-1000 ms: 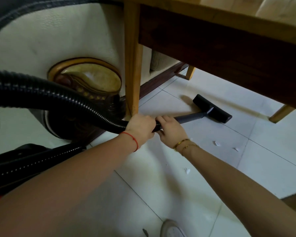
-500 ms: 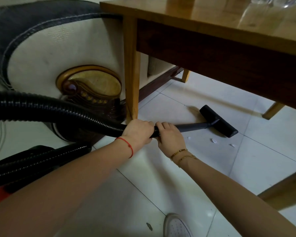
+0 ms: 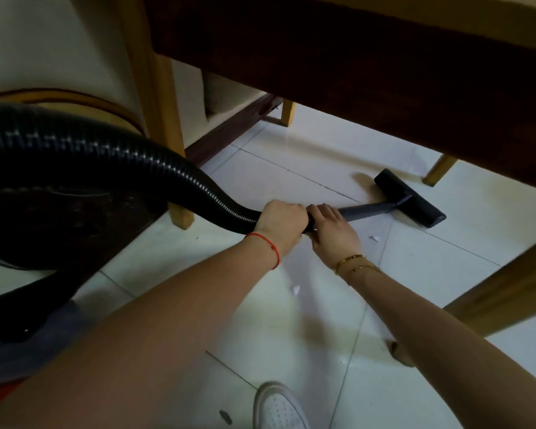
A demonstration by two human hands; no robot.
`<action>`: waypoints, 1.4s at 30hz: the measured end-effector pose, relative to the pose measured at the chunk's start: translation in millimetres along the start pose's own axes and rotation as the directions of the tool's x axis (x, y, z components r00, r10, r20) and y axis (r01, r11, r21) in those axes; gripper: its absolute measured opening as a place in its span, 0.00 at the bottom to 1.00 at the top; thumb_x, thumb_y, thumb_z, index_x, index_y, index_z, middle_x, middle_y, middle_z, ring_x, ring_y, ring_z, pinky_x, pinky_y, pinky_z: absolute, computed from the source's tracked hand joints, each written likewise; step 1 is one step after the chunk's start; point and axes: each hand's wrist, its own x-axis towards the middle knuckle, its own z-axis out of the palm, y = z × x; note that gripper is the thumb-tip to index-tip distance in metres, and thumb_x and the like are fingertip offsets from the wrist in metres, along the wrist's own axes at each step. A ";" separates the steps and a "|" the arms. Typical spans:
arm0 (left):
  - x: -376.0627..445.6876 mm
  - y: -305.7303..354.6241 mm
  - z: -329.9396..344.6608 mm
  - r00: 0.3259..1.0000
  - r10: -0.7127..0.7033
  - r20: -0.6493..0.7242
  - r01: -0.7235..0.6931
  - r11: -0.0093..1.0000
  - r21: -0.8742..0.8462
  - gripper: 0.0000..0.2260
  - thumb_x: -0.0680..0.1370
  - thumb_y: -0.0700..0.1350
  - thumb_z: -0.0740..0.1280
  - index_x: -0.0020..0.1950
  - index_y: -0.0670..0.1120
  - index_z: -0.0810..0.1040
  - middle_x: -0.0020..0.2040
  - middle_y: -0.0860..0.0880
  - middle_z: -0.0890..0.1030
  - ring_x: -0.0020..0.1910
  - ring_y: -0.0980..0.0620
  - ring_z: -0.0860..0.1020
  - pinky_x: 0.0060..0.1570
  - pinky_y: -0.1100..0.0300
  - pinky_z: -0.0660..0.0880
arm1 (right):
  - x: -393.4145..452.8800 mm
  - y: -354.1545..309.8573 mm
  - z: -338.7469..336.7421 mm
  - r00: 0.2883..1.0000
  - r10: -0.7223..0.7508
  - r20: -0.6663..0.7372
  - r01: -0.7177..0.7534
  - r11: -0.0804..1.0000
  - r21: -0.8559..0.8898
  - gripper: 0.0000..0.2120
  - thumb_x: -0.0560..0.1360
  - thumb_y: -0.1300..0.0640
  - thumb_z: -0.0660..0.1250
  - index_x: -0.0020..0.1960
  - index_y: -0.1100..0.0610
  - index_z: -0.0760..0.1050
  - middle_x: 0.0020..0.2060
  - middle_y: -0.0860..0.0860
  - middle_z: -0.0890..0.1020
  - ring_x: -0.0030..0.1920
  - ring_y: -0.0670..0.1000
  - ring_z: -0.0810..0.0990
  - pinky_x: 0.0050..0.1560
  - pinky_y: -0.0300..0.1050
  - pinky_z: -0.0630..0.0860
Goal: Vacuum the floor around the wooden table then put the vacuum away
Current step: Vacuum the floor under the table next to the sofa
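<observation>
Change: floor nozzle [image 3: 410,198] now pushed farther under the wooden counter [image 3: 338,66] than half a second back, close to a far leg [image 3: 439,170]; view dipped lower, counter top gone from sight.
Meaning: reads as a forward stroke under the counter; vacuuming mid-course, putting away not yet begun.
Left hand [image 3: 280,216]: grip closed around the end of the ribbed black hose [image 3: 112,156] where it meets the wand.
Right hand [image 3: 333,229]: grip closed over the grey wand [image 3: 367,210], just ahead of the left, the two hands touching.
Vacuum: nozzle flat on the white tile floor [image 3: 291,335]; hose arcing away left past the near leg [image 3: 167,125]; body apparently the dark mass at lower left, too dim to confirm.
Counts: two hands; one nozzle; one hose; four counter legs in part; two white paper scraps plain, one [image 3: 374,237] just behind the nozzle, one [image 3: 295,289] between the forearms; one brown scrap [image 3: 398,351] by the right forearm; one white shoe [image 3: 276,407].
Left over: scraps lie nearer than the nozzle, probably wanting a return pull.
</observation>
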 end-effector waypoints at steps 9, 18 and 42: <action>38.9 36.3 -2.1 0.996 0.051 0.069 -0.051 0.999 -0.002 0.13 0.80 0.46 0.62 0.62 0.41 0.70 0.56 0.46 0.79 0.53 0.47 0.79 0.49 0.57 0.72 | -1.0 48.8 -5.0 0.998 0.051 0.037 -0.053 0.996 0.073 0.12 0.75 0.59 0.67 0.58 0.57 0.73 0.52 0.54 0.77 0.57 0.55 0.73 0.58 0.46 0.70; 10.8 11.7 -8.1 1.000 0.020 0.023 -0.020 0.999 -0.032 0.13 0.79 0.48 0.62 0.60 0.41 0.71 0.54 0.46 0.80 0.51 0.47 0.80 0.42 0.58 0.67 | 2.2 15.0 -15.2 0.997 0.010 0.077 -0.024 0.980 0.196 0.09 0.75 0.60 0.65 0.56 0.59 0.73 0.50 0.55 0.75 0.56 0.56 0.70 0.63 0.54 0.67; -178.9 -119.4 -16.7 0.958 -0.263 0.114 0.258 0.964 0.058 0.13 0.79 0.50 0.62 0.58 0.44 0.72 0.52 0.47 0.80 0.49 0.48 0.80 0.42 0.58 0.71 | -5.1 -203.2 3.6 0.937 -0.327 0.124 0.262 0.891 0.371 0.14 0.74 0.61 0.65 0.60 0.56 0.71 0.52 0.56 0.73 0.54 0.57 0.69 0.53 0.46 0.68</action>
